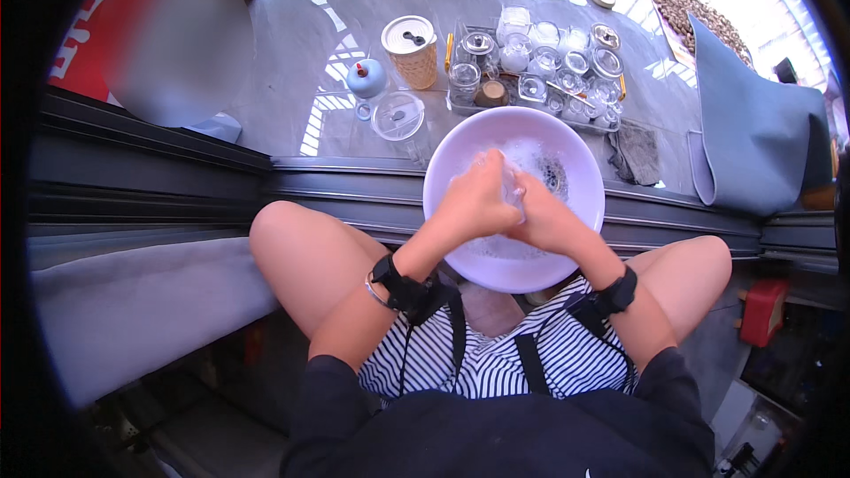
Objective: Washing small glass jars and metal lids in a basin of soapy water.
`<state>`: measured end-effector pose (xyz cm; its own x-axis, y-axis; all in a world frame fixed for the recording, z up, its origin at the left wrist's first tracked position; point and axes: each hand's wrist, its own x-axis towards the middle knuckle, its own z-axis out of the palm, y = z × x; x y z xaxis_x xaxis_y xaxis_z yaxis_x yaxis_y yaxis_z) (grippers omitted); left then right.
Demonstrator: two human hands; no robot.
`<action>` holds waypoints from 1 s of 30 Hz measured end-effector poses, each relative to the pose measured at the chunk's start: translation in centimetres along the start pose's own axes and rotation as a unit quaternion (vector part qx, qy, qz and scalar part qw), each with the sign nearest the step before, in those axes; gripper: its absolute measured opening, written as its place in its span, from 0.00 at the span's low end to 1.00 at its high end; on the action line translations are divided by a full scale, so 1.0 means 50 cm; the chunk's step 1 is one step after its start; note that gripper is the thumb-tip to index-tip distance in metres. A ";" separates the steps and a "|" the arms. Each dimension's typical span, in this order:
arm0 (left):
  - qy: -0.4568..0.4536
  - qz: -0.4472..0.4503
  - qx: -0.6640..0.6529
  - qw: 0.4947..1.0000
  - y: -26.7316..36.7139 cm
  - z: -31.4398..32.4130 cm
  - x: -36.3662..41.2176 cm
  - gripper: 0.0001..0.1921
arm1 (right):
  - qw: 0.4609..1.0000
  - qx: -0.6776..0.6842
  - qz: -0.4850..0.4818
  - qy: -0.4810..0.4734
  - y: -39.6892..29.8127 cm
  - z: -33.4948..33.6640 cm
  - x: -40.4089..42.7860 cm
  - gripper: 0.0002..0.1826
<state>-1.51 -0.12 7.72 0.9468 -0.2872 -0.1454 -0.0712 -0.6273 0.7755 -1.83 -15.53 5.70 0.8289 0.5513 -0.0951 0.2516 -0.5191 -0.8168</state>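
Over a pale lilac basin (458, 146) of soapy water, both hands are closed around a clear vessel (512, 196), mostly hidden by the fingers. My left hand (479, 198) wraps it from the left, fingers pointing away from me. From the right, my right hand (541, 216) grips the same piece. White suds (524, 149) float on the water around the hands. A shiny, patterned object (552, 176), too unclear to name, shows in the basin just beyond my right hand.
Beyond the basin stands a tray (458, 106) crowded with glassware. Left of it are a lidded woven-pattern tumbler (413, 60), a blue round container (366, 79) and a clear lidded jug (398, 118). A dark cloth (636, 154) lies right, near a blue-grey bag-like item (757, 126). Dark sill tracks (345, 179) run underneath.
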 end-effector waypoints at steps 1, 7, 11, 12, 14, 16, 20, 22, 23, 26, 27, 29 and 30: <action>-0.037 -0.064 0.003 0.997 0.007 0.000 0.003 0.26 | 1.000 -0.004 0.001 -0.004 0.013 0.009 0.001 0.39; -0.019 -0.015 -0.027 0.999 -0.047 0.052 0.004 0.36 | 1.000 0.012 0.012 0.021 0.024 0.021 -0.010 0.40; -0.111 -0.038 -0.136 0.984 -0.059 0.039 0.014 0.44 | 0.987 0.112 0.119 0.006 0.060 0.028 -0.005 0.34; -0.120 -0.079 -0.153 0.978 -0.055 0.032 0.017 0.42 | 0.973 0.195 0.106 0.056 0.070 0.039 -0.004 0.31; -0.110 -0.103 -0.161 0.975 -0.046 0.035 0.019 0.36 | 0.963 0.214 0.149 0.061 0.086 0.026 -0.008 0.29; -0.130 -0.113 -0.246 0.954 -0.037 0.026 0.031 0.32 | 0.951 0.238 0.184 0.067 0.093 0.014 -0.001 0.26; -0.074 -0.018 -0.291 0.954 -0.057 0.062 0.081 0.22 | 0.897 0.323 0.289 0.089 0.093 -0.026 -0.010 0.21; -0.041 0.023 -0.190 0.981 -0.060 0.072 0.093 0.20 | 0.899 0.325 0.249 0.156 0.107 -0.049 -0.017 0.21; -0.007 0.065 -0.087 0.994 -0.061 0.077 0.098 0.18 | 0.898 0.327 0.250 0.158 0.106 -0.062 -0.024 0.21; -0.048 0.106 0.060 0.991 -0.052 0.088 0.098 0.19 | 0.973 0.070 0.072 0.207 0.118 -0.108 -0.032 0.28; -0.054 0.109 0.064 0.990 -0.051 0.098 0.095 0.19 | 0.971 0.073 0.075 0.213 0.112 -0.111 -0.038 0.28; 0.017 0.139 0.143 0.980 -0.049 0.116 0.095 0.20 | 0.964 -0.034 0.114 0.237 0.085 -0.121 -0.050 0.25; 0.010 0.143 0.145 0.979 -0.044 0.120 0.100 0.20 | 0.962 -0.031 0.119 0.243 0.084 -0.123 -0.055 0.25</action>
<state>1.50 -4.53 1.59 0.8809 -0.4686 0.0666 -0.4177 -0.7035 0.5750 0.02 -23.24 6.01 0.9987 0.0497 0.0140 0.0426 -0.6390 -0.7681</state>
